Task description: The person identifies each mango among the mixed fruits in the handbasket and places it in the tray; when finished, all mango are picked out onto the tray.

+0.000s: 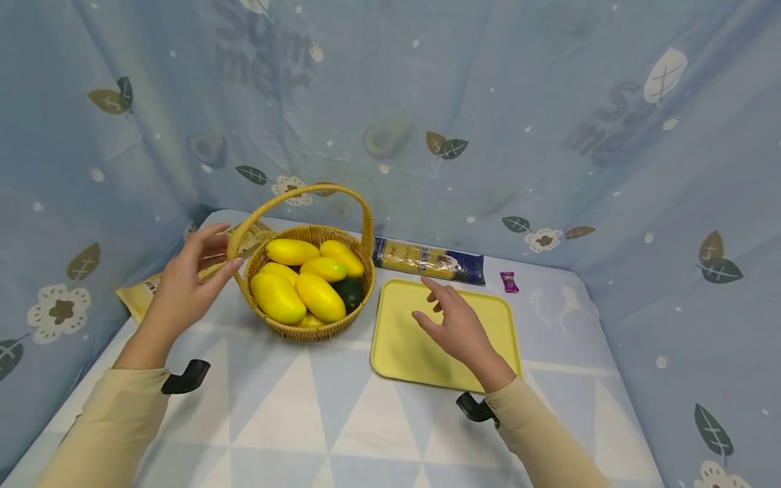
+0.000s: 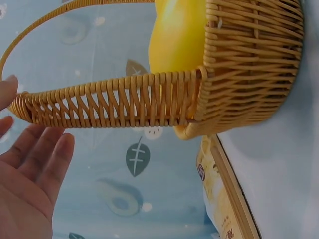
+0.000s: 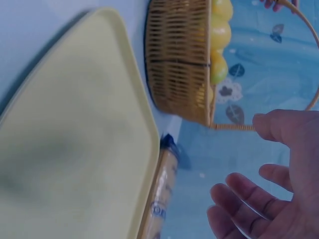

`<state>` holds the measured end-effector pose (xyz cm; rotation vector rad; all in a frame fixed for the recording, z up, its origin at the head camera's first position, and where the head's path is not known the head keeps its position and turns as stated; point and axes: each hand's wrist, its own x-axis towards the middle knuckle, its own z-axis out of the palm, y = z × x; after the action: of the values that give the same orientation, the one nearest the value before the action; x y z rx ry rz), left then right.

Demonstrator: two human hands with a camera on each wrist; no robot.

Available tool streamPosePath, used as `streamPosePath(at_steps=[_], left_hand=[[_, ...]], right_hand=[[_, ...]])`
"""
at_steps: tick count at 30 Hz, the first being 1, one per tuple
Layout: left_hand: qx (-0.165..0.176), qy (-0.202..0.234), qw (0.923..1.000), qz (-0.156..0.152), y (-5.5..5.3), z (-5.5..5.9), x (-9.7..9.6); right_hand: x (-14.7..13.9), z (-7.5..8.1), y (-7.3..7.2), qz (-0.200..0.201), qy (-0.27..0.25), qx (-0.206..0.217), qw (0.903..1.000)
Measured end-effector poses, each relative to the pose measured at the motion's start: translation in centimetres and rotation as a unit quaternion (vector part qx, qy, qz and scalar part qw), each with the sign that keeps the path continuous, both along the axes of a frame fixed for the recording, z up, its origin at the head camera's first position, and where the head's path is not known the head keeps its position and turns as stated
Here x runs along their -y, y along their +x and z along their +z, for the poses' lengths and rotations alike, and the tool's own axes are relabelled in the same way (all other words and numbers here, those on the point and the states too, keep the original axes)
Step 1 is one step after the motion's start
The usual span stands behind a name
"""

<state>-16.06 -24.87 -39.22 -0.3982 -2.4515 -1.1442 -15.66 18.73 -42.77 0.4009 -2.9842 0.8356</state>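
Note:
A wicker basket with a tall arched handle holds several yellow mango-like fruits and one dark green fruit. My left hand is at the left side of the handle. In the left wrist view, its thumb and extended fingers lie on either side of the handle, without a clear grip; whether they touch it I cannot tell. Above a yellow rectangular tray hovers my right hand, fingers loosely spread and nothing in them. The right wrist view shows its palm apart from the basket.
Behind the tray lies a long blue and gold packet, with a small purple wrapped candy to its right. A yellowish bag lies left of the basket, partly behind my left hand. Patterned blue curtains enclose the table on the visible sides.

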Motion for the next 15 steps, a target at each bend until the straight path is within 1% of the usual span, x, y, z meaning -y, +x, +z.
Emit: streamPosePath(at_steps=[4, 8, 12, 15], left_hand=[[-0.015, -0.020, 0.9996, 0.008, -0.2, 0.3, -0.2], [-0.029, -0.037, 0.9988, 0.008, -0.3, 0.5, -0.5], [-0.052, -0.041, 0.9978, 0.005, -0.5, 0.5, -0.6], [-0.061, -0.044, 0.9972, 0.003, -0.5, 0.5, -0.6]], right_hand=[[1.7, -0.5, -0.4, 0.018, -0.006, 0.015, 0.9997], [3.3, -0.9, -0.8, 0.042, -0.013, 0.016, 0.9989], [5.0, -0.9, -1.2, 0.071, -0.028, 0.016, 0.9969], [6.2, -0.8, -1.5, 0.093, -0.036, 0.012, 0.9949]])
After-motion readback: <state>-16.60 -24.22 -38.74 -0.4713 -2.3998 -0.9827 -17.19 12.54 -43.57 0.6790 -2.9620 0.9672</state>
